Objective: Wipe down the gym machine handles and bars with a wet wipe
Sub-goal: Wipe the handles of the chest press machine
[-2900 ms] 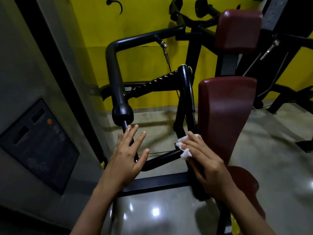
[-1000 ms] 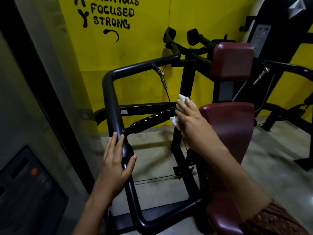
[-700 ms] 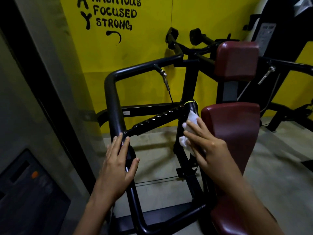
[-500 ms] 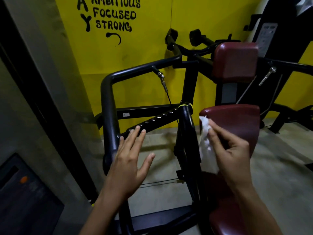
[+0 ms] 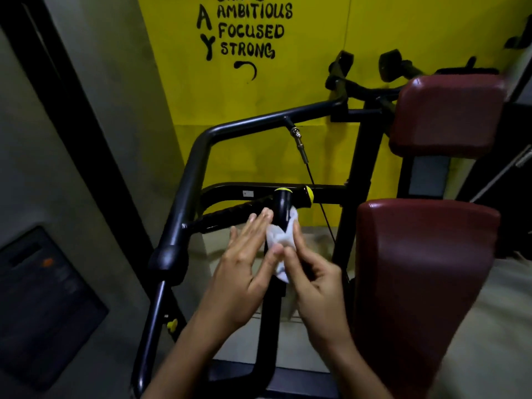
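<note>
Left grip (image 5: 244,269) has left the outer bar (image 5: 184,197) and joined the right grip (image 5: 313,272) at the handle (image 5: 283,207). Right grip pinches the wipe (image 5: 280,239), which is wrapped round the handle. Left grip presses the wipe with straight fingers. Judged: the handle wipe is under way. The grips hide the handle's lower length.

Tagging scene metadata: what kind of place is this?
Almost certainly a gym: a black tubular steel exercise machine frame, dark red padded vinyl pads on it, and a yellow wall hand-painted with the words AMBITIOUS, FOCUSED, STRONG.
</note>
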### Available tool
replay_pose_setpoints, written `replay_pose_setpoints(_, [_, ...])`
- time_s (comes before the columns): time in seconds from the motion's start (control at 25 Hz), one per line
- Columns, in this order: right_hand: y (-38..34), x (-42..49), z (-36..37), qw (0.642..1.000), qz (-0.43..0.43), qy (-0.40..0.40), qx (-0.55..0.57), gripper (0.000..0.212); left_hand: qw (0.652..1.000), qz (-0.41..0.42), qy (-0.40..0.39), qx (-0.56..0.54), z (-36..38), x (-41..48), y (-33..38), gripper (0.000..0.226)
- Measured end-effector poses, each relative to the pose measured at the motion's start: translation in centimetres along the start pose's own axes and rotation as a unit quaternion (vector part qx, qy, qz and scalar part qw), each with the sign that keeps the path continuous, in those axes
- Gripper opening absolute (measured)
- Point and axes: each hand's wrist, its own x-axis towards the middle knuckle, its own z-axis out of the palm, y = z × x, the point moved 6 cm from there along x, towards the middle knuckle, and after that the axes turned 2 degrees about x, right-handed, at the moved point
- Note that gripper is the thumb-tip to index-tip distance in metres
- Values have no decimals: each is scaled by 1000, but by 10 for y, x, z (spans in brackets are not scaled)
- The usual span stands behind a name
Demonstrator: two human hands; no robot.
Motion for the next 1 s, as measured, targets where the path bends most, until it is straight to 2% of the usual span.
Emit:
replay_pose_setpoints(0.08, [0,30,2,999,24,-26,7,41,999,-16,21,23,-1,-5,4,53])
replay_pose_setpoints(0.16, [3,56,3,997,58,-26,53,32,999,-16,26,43,-1,-10,7,55])
replay_pose_setpoints(0.2, [7,58,4,994,71,-29,80,27,998,-13,26,55,-1,-13,9,55])
replay_pose_setpoints(0.32, [22,14,1,990,105,-43,82,37,996,-6,36,81,0,-21,13,54])
replay_pose_setpoints(0.4, [21,-6,0,985,110,-67,112,32,994,0,50,94,-1,-28,14,55])
replay_pose_setpoints(0.52, [18,29,-1,986,107,-58,118,28,991,2,59,117,-4,-38,16,55])
replay_pose_setpoints(0.6, [11,47,0,988,94,-59,107,33,992,-12,60,114,-3,-46,18,54])
replay_pose_setpoints(0.72, [20,4,-2,994,74,-60,53,30,992,-24,60,109,-2,-59,15,54])
replay_pose_setpoints(0.8, [10,-37,-7,997,25,-77,16,39,991,-30,58,117,-3,-68,11,55])
replay_pose_setpoints(0.88, [-1,-50,-19,989,-112,-81,-56,41,990,-35,66,123,-7,-75,10,55])
replay_pose_setpoints(0.96, [-15,-36,-23,939,-272,-95,-189,43,988,-38,87,122,-11,-80,15,56])
replay_pose_setpoints(1.0, [-19,-29,-16,901,-329,-139,-246,43,987,-42,105,112,-13,-83,20,55])
